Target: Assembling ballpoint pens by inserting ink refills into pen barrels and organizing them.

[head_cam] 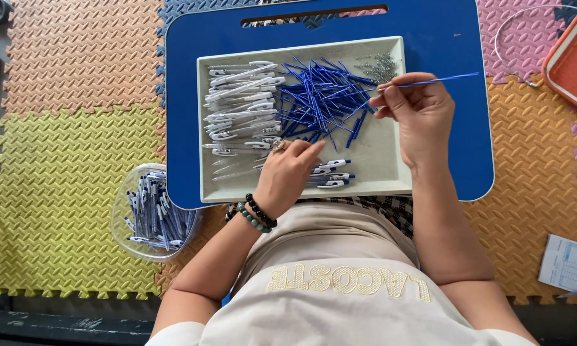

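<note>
1. Tray (391, 182) sat on the blue surface (442, 25) and held white barrels (240, 96) at left, a heap of blue refills (320, 96) in the middle, small springs (381, 64) in the top-right corner and finished pens (333, 174) at the front.
2. Right hand (416, 115) pinched one refill (442, 79) above the tray, its tip pointing right.
3. Left hand (288, 173) lay on the tray by the finished pens, fingers curled; couldn't tell what it gripped.
4. Clear tub (123, 211) on the foam floor (64, 160), left of the surface, was full of pens (154, 214).
5. Red case (573, 57) and white cable (512, 22) top right; paper (567, 263) bottom right.
</note>
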